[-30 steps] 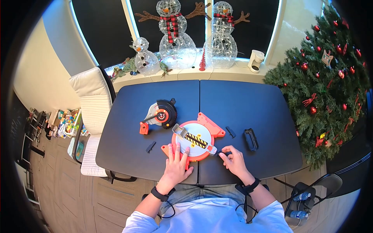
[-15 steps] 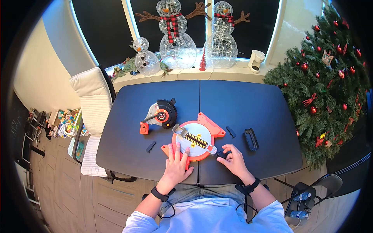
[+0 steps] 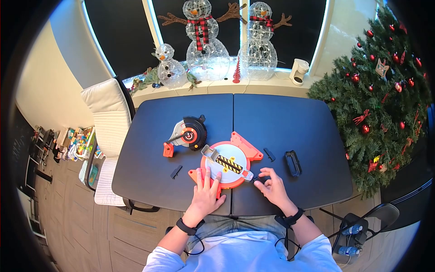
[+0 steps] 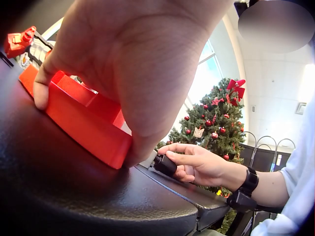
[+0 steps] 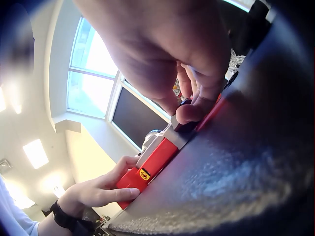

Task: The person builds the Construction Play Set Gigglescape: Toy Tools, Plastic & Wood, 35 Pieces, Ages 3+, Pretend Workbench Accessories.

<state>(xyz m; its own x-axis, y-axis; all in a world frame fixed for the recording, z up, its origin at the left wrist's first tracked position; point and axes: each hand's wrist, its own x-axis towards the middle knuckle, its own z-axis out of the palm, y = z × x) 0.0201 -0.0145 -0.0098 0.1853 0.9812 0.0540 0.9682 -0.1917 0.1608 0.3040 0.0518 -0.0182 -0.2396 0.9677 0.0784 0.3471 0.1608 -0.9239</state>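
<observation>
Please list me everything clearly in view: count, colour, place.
Toy base: 1, orange and grey, table centre
Knob: 1, black, base's right edge
Handled part: 1, black, grey, orange, table left
Strips: 2, black, beside base
Oval piece: 1, black, table right
Table: 1, dark, centre
Chairs: 1 white, left; 1 black, lower right
Snowmen: 3, clear, windowsill
Miniature tree: 1, red, windowsill
Appliance: 1, white, windowsill
Christmas tree: 1, green, right
Bottles: 2, bluish, lower right
Left hand: 1, on base
Right hand: 1, pinching knob
</observation>
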